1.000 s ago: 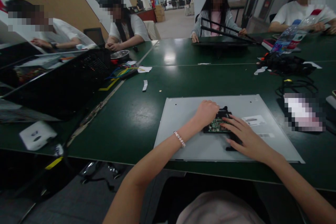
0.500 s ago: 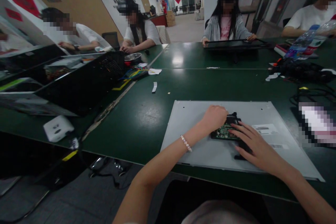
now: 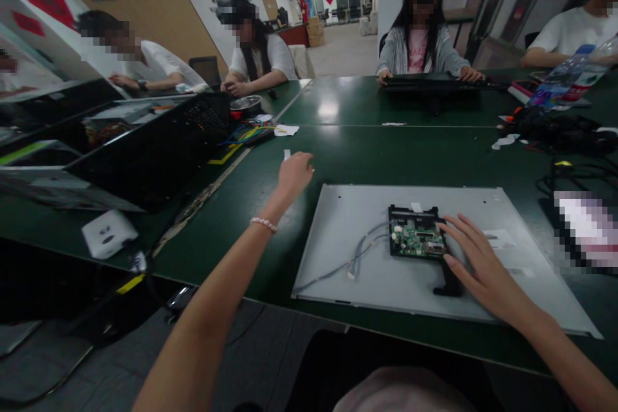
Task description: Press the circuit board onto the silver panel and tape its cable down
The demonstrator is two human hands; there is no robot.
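Observation:
A green circuit board in a black plastic frame rests on a large grey metal panel. My right hand lies at the frame's right side, fingers spread, fingertips at its edge. A small white strip sits on the frame's top edge. Thin grey cables run left from the board across the panel. Out over the green table, my left hand has its fingers bent together beside a white paper strip. Whatever it may hold is too small to make out.
An open black computer case stands at left, near a white adapter box. Paper scraps lie farther back. Black cables and a plastic bottle are at right. Several people sit around the table, one holding a dark flat panel.
My left hand has left the board and moved left to the table by the paper strip, uncovering the board and cables. My right hand stays beside the frame.

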